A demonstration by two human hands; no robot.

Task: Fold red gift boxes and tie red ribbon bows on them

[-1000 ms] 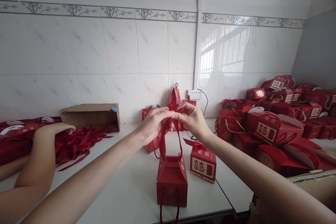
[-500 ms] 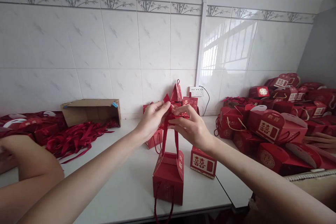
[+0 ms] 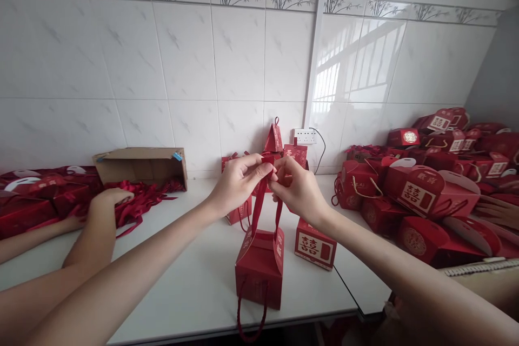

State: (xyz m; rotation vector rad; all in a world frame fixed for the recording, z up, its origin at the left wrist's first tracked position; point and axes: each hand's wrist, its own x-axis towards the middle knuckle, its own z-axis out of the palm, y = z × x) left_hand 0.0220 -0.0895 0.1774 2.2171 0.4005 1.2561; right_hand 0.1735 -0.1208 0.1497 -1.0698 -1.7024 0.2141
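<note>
A red gift box (image 3: 259,275) stands on the white table, with a rope handle (image 3: 252,335) hanging down its near side. From its top a red ribbon (image 3: 259,208) rises in two strands to my hands. My left hand (image 3: 240,184) pinches the ribbon between thumb and fingers. Close beside it, almost touching, my right hand (image 3: 297,189) is closed on the ribbon too. The fingers partly hide where the strands meet. Just right of this box sits another red box (image 3: 315,244) with a white character label.
An open cardboard carton (image 3: 140,165) lies at the left behind loose red ribbons (image 3: 148,200), where another person's hand (image 3: 115,195) reaches. Red boxes (image 3: 430,194) are piled at the right, near another hand (image 3: 500,211). A power strip (image 3: 304,136) is by the wall.
My hands have drawn closer together at the ribbon, and my right fingers have curled in. The other person's arm at the left has reached forward onto the ribbon heap. The view has shifted slightly.
</note>
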